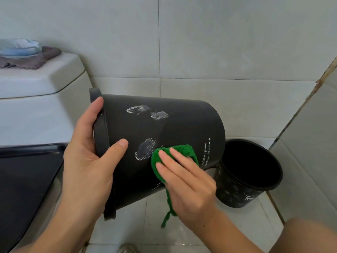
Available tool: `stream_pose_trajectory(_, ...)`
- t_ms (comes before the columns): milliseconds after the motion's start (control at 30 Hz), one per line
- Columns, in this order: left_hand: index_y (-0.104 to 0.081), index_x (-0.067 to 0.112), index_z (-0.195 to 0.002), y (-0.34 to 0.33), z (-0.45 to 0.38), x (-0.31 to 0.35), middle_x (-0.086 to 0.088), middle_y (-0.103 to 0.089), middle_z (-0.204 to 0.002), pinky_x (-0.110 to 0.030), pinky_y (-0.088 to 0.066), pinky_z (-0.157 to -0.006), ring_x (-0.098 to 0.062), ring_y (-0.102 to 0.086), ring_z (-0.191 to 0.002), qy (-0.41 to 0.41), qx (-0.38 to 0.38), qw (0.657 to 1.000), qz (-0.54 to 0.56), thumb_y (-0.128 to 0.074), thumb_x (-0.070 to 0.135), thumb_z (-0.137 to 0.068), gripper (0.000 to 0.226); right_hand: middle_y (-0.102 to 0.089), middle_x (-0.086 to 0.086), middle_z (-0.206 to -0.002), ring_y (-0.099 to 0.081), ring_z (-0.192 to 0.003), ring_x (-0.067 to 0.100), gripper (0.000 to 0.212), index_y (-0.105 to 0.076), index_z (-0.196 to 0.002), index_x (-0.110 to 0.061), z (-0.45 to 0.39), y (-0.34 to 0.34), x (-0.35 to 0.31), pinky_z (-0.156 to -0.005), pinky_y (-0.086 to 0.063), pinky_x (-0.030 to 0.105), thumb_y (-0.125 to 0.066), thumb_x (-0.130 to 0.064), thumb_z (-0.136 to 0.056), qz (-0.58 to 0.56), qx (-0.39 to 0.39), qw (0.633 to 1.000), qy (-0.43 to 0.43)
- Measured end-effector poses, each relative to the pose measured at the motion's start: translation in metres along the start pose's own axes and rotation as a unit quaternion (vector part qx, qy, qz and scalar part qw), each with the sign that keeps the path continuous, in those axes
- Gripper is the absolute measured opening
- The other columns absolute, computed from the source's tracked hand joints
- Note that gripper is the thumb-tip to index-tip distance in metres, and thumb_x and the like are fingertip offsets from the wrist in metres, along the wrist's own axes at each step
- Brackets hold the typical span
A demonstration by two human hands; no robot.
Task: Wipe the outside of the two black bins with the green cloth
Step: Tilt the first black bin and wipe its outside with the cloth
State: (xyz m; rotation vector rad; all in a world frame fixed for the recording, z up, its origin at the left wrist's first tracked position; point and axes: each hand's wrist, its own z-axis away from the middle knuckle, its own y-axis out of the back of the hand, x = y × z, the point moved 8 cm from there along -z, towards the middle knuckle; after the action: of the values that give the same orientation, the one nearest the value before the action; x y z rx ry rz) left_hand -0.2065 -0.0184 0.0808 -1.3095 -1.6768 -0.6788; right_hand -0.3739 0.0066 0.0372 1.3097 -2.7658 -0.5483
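A black bin (175,128) lies tipped on its side in the air, rim to the left, with three white smears on its wall. My left hand (87,157) grips its rim, thumb on the outside wall, fingers over the edge. My right hand (187,181) presses a green cloth (175,154) flat against the bin's wall just right of the lowest smear; a tail of the cloth hangs below the hand. A second black bin (238,194) stands upright on the floor at the right, its wall speckled with white marks.
A white toilet with a cistern (42,79) and a black lid (27,179) fills the left. Folded cloths (23,53) lie on the cistern. Tiled walls close in behind and at the right. My knee (308,236) shows at the bottom right.
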Motion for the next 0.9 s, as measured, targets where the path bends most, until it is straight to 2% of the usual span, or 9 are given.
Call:
stream_pose_trajectory(67, -0.049, 0.040, -0.131, 0.000, 0.001, 0.000, 0.028, -0.063, -0.122, -0.035, -0.051, -0.099, -0.002, -0.061, -0.116, 0.002, -0.001, 1.000, -0.004, -0.057, -0.017, -0.085, 0.074, -0.069, 0.009, -0.115, -0.064, -0.112, 0.024, 0.015, -0.073, -0.103, -0.002, -0.003, 0.002, 0.009, -0.085, -0.056, 0.039, -0.064, -0.001, -0.091, -0.008, 0.004, 1.000, -0.010)
stream_pose_trajectory(233, -0.047, 0.038, -0.130, -0.002, 0.002, 0.005, 0.032, -0.064, -0.115, -0.024, -0.052, -0.094, 0.003, -0.062, -0.111, -0.005, 0.000, 1.000, -0.003, -0.055, -0.019, -0.085, 0.073, -0.067, 0.010, -0.117, -0.063, -0.115, 0.024, 0.022, -0.068, -0.110, -0.003, -0.011, 0.010, 0.034, -0.099, -0.051, 0.036, -0.062, 0.000, -0.089, 0.011, 0.032, 0.995, -0.099)
stream_pose_trajectory(333, -0.047, 0.036, -0.131, -0.003, 0.003, 0.003, 0.030, -0.065, -0.117, -0.028, -0.052, -0.096, 0.001, -0.062, -0.112, 0.002, 0.001, 1.000, 0.003, -0.055, -0.018, -0.085, 0.071, -0.068, 0.010, -0.114, -0.064, -0.113, 0.025, 0.019, -0.072, -0.104, -0.001, -0.007, 0.006, 0.014, -0.097, -0.051, 0.035, -0.055, -0.006, -0.097, -0.001, 0.016, 0.998, -0.056)
stream_pose_trajectory(467, -0.049, 0.037, -0.128, -0.005, 0.005, 0.003, 0.030, -0.064, -0.118, -0.030, -0.051, -0.096, 0.001, -0.063, -0.111, 0.012, -0.001, 1.000, 0.000, -0.056, -0.018, -0.085, 0.070, -0.069, 0.009, -0.113, -0.065, -0.111, 0.024, 0.015, -0.072, -0.104, -0.003, -0.006, 0.003, 0.007, -0.087, -0.056, 0.038, -0.060, -0.005, -0.095, -0.011, -0.001, 1.000, -0.011)
stream_pose_trajectory(600, -0.047, 0.039, -0.130, -0.005, 0.005, 0.011, 0.033, -0.062, -0.118, -0.022, -0.051, -0.094, 0.005, -0.061, -0.112, -0.003, 0.001, 1.000, -0.010, -0.058, -0.016, -0.085, 0.072, -0.068, 0.011, -0.115, -0.064, -0.112, 0.024, 0.018, -0.070, -0.107, 0.000, -0.020, 0.015, 0.039, -0.097, -0.051, 0.037, -0.060, 0.001, -0.091, 0.007, 0.036, 0.997, -0.071)
stream_pose_trajectory(667, -0.048, 0.040, -0.129, -0.006, 0.005, 0.013, 0.032, -0.063, -0.119, -0.022, -0.051, -0.094, 0.004, -0.060, -0.113, -0.007, 0.001, 1.000, -0.002, -0.064, -0.012, -0.082, 0.072, -0.067, 0.011, -0.116, -0.063, -0.114, 0.024, 0.022, -0.070, -0.107, 0.001, -0.020, 0.017, 0.041, -0.099, -0.050, 0.038, -0.063, 0.005, -0.087, 0.011, 0.036, 0.995, -0.087)
stream_pose_trajectory(733, -0.049, 0.042, -0.127, -0.006, 0.005, 0.010, 0.030, -0.063, -0.120, -0.030, -0.051, -0.097, 0.001, -0.061, -0.114, -0.002, 0.001, 1.000, 0.003, -0.066, -0.009, -0.080, 0.071, -0.067, 0.010, -0.118, -0.062, -0.116, 0.024, 0.020, -0.071, -0.106, 0.000, -0.013, 0.012, 0.028, -0.098, -0.050, 0.037, -0.062, 0.003, -0.088, 0.000, 0.021, 0.998, -0.064)
stream_pose_trajectory(800, -0.051, 0.039, -0.126, -0.005, 0.005, 0.005, 0.031, -0.064, -0.118, -0.035, -0.050, -0.098, 0.000, -0.062, -0.112, 0.013, 0.003, 1.000, 0.011, -0.061, -0.015, -0.083, 0.070, -0.068, 0.008, -0.116, -0.063, -0.114, 0.024, 0.016, -0.073, -0.104, -0.002, -0.005, 0.007, 0.010, -0.094, -0.053, 0.037, -0.060, -0.002, -0.093, -0.016, 0.006, 1.000, -0.018)
stream_pose_trajectory(900, -0.051, 0.039, -0.126, -0.005, 0.006, 0.004, 0.031, -0.065, -0.115, -0.033, -0.051, -0.097, 0.000, -0.063, -0.110, 0.021, 0.002, 1.000, 0.004, -0.057, -0.018, -0.084, 0.070, -0.068, 0.009, -0.115, -0.065, -0.110, 0.025, 0.015, -0.071, -0.106, -0.004, -0.006, 0.010, 0.012, -0.088, -0.056, 0.039, -0.063, -0.007, -0.094, -0.035, 0.002, 0.999, 0.014)
